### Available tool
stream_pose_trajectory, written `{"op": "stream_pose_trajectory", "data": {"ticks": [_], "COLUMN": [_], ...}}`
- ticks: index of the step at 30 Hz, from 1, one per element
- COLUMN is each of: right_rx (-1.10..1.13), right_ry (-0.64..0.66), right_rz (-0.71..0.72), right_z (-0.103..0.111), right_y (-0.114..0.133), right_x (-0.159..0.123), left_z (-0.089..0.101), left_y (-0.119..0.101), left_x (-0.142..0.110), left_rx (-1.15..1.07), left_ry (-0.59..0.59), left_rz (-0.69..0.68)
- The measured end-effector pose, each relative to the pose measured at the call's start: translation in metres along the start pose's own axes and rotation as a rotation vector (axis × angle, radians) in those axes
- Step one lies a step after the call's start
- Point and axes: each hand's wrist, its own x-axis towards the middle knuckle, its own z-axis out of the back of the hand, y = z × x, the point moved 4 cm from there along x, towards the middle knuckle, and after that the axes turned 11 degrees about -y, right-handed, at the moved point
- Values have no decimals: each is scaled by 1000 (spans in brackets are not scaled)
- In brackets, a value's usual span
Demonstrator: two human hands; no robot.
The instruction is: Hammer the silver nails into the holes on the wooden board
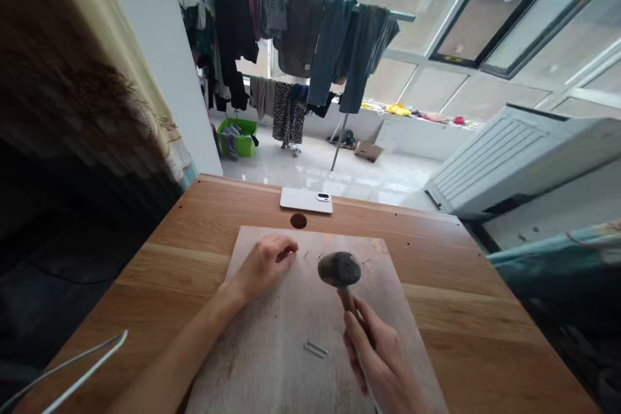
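Observation:
My right hand (383, 352) is wrapped round the wooden handle of a rubber mallet (339, 269), whose dark head is raised over the board. The pale wooden board (272, 349) lies flat on the table. Over its upper left part, my left hand (266, 263) is closed, with thumb and fingertips pressed together. Whatever may be pinched there is hidden or too small to make out. Two metal nails (315, 349) lie side by side on the board, left of my right hand. Small marks show on the board near the mallet head.
The wooden table (451, 317) has a round hole (298, 220) behind the board. A white phone (306, 200) lies at its far edge. Beyond are hanging clothes (301, 32), a green basket (246, 145) and a white panelled unit (499, 149). A pale cord (87, 372) shows lower left.

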Motion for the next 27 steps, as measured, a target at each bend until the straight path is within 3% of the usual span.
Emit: {"op": "stream_pose_trajectory", "data": {"ticks": [8,13,18,21,23,26,27], "right_rx": [33,-128,-73,-60,-69,-127,-150], "right_ry": [67,123,85,33,-7,-32,-42], "right_rz": [158,258,159,75,16,6,13], "right_z": [-27,-39,-22,-4,6,16,18], "right_y": [36,40,25,4,-14,-37,-43], "right_x": [28,37,29,15,5,-4,-5], "left_z": [-3,-3,0,10,13,2,-3], "left_y": [2,3,4,-14,-39,-83,-94], "left_x": [0,1,1,-4,-13,-39,-48], "left_rx": [-46,-49,-3,84,126,230,303], "left_ry": [0,2,9,-15,64,398,459], "left_rz": [100,104,98,56,-6,-238,-306]}}
